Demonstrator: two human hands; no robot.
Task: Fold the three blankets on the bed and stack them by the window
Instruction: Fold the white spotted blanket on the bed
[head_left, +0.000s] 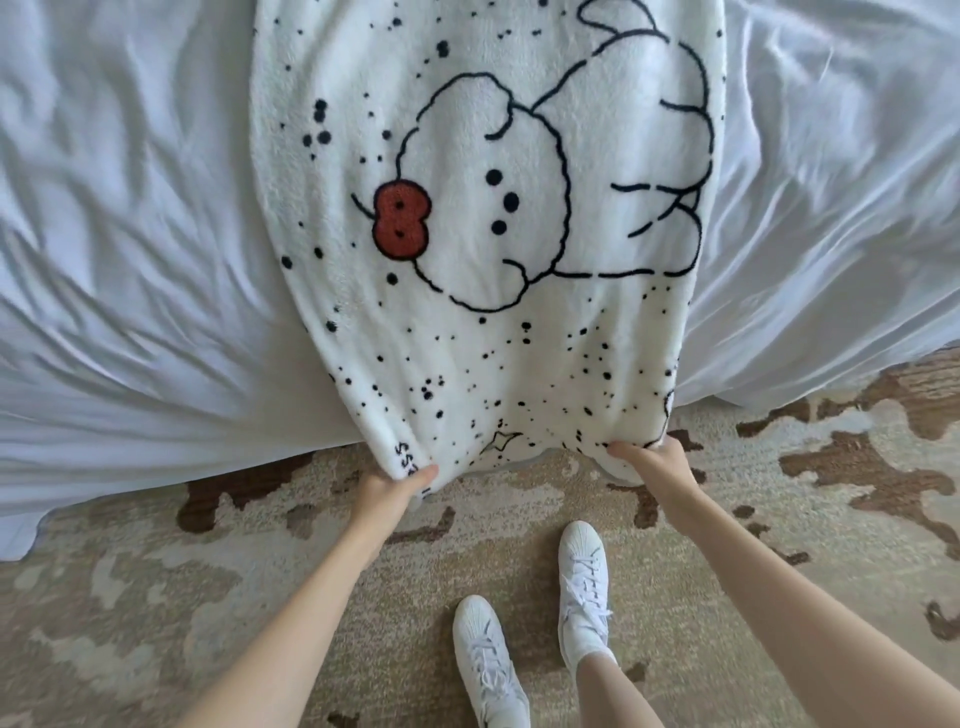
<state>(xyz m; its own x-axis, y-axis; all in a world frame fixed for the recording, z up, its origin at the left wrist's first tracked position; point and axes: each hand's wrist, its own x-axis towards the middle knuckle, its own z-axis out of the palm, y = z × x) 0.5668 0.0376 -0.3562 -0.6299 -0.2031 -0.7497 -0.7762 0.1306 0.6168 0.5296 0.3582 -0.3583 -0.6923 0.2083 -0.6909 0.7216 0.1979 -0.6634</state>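
Over on the left, the white bed sheet (130, 260) lies rumpled, and any hard tug could drag it along under the fleece. Now the left hand (387, 491): thumb on top, it pinches the near left corner of the cartoon-dog blanket (467, 338). That's a thin hold on plush fabric, so it may slip out. The blanket runs lengthwise up the bed, its near edge lifted just off the mattress edge. Between the hands the hem sags, and a low carry could let it brush the patterned carpet (260, 571). The right hand (652, 460) has its fingers curled round the near right corner. If one hand rises faster, I'd expect a skewed fold. The white sneakers (582, 587) stand close below, so there's a trip risk.
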